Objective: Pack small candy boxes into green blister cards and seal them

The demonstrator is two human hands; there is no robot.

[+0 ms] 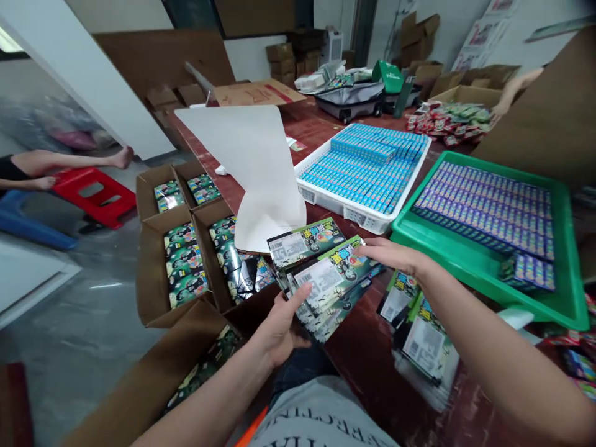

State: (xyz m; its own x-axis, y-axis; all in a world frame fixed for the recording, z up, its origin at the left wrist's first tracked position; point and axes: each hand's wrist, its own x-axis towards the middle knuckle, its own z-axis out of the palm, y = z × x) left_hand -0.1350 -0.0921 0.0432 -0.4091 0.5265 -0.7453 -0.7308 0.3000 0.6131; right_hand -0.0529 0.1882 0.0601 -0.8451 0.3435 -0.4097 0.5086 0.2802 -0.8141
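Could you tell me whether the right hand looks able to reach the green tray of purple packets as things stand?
Probably yes: the right hand rests on the fanned packets beside the green tray, with nothing between them.

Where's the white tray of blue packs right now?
In the head view, the white tray sits on the table at upper centre, just left of the green tray and right of the white sheet.
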